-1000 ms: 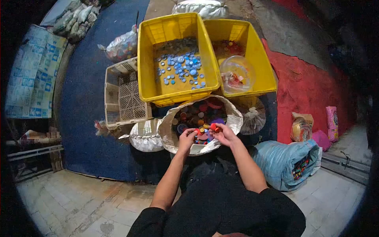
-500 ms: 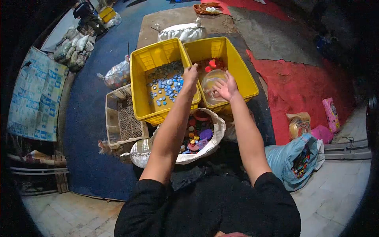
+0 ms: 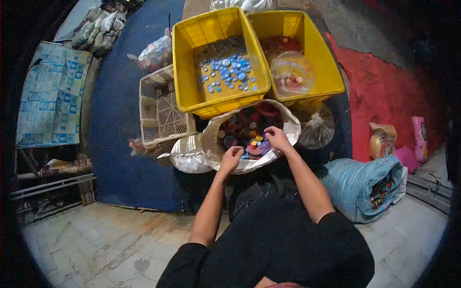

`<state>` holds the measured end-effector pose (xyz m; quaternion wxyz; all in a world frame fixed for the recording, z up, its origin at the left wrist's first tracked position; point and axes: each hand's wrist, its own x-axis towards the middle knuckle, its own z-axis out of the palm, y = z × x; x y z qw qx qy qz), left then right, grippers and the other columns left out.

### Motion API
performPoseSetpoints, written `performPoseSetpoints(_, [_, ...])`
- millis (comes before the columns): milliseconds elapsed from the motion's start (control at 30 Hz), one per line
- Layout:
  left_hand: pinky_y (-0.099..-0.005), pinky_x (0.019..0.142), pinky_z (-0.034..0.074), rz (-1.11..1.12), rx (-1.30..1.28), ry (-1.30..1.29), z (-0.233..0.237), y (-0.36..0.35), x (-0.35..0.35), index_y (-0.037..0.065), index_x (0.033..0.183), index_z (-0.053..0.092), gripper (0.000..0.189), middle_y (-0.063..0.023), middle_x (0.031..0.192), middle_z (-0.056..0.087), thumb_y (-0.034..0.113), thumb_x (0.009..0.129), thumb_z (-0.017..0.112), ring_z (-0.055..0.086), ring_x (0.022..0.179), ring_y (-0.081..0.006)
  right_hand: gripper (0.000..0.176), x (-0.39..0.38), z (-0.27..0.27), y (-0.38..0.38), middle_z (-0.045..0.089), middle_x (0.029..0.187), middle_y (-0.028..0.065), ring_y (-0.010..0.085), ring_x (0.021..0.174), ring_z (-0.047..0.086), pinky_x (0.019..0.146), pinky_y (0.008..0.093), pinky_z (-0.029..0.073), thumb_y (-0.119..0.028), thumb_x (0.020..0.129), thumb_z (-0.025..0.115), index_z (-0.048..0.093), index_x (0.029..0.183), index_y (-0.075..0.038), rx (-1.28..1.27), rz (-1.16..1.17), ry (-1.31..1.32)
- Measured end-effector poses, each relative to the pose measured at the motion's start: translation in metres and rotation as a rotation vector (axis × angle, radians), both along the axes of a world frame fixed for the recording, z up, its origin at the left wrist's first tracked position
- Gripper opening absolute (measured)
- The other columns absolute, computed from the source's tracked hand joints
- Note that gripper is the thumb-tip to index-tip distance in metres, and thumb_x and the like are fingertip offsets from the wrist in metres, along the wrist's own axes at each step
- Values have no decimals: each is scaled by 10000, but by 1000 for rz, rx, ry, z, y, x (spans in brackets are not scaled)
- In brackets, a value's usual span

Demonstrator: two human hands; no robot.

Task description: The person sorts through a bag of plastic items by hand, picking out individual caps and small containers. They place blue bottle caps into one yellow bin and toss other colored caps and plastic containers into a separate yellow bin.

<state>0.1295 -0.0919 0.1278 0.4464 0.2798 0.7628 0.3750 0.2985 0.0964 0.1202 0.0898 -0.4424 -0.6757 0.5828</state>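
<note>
Both hands are over a white sack of mixed coloured caps. My left hand is above its near left part, fingers bent and slightly apart, holding nothing visible. My right hand is over the right part beside a purple piece, thumb and forefinger apart, nothing visible between them. Beyond the sack stands a yellow tub with blue and white caps. To its right, another yellow tub holds a clear round container with a few red and pale pieces, and red caps behind it.
A pale plastic crate and a tied white bag lie left of the sack. On the right are a clear tied bag and a blue sack of small coloured items. A filled clear bag lies farther left.
Both hands have come back from the yellow tubs to the white sack. The view has tilted down, so the tubs and sack appear higher in it.
</note>
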Motion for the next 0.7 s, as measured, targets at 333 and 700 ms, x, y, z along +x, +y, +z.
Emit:
performPoseSetpoints(333, [-382,799,504,-78,-115,151,15,-52,38,15,1074,636,331,-177,999,678,275,870,622,656,900,-311,202,-47,-50,-42,658,936,128,347,867,643,746,440,522,-224,744,664,688,905,-104,465,545,-313])
performPoseSetpoints(700, [-367,762,520,-109,-62,188,22,-36,31,-12,1070,637,360,-172,1008,665,292,879,619,660,832,-273,147,-25,-82,-51,638,856,87,269,832,666,631,414,539,-177,804,562,679,802,-88,868,523,-299])
